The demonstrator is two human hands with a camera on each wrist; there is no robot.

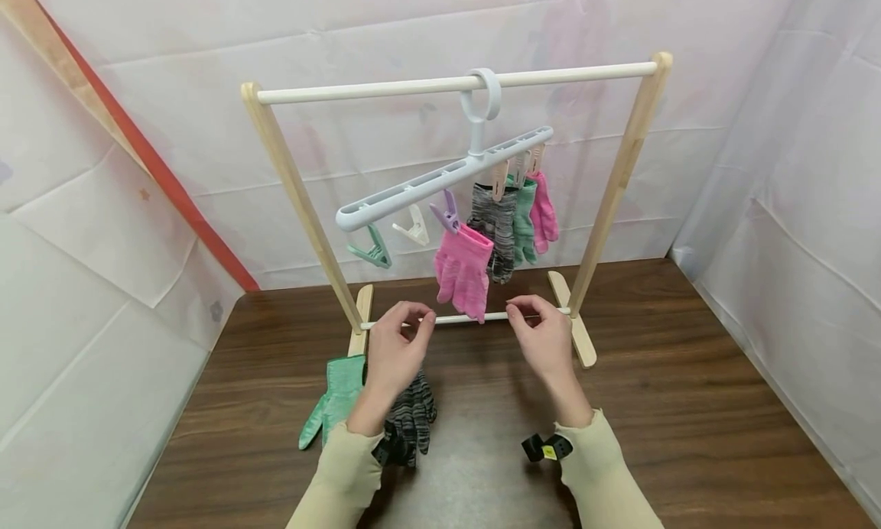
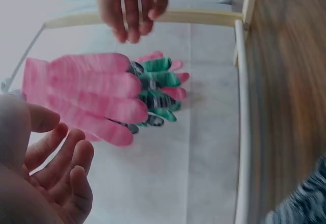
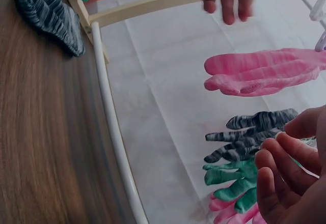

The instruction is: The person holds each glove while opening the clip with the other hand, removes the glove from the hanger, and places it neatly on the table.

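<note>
- Head view: left hand (image 1: 398,344) and right hand (image 1: 544,338) empty, fingers loosely curled, just below the pink glove (image 1: 463,271) clipped to the hanger (image 1: 440,179); teal glove (image 1: 337,397) and striped glove (image 1: 411,416) behind the left wrist.
- Left wrist view: fingers relaxed, apart; pink glove just beyond the fingertips.
- Right wrist view: fingers loosely bent, holding nothing.
- Glove looks light, soft, floppy; best pinched at the cuff.

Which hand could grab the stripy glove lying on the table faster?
Probably the left hand. The grey striped glove lies on the table just under that wrist, beside the green glove. The right hand hovers farther off. Both hands hold nothing.
</note>
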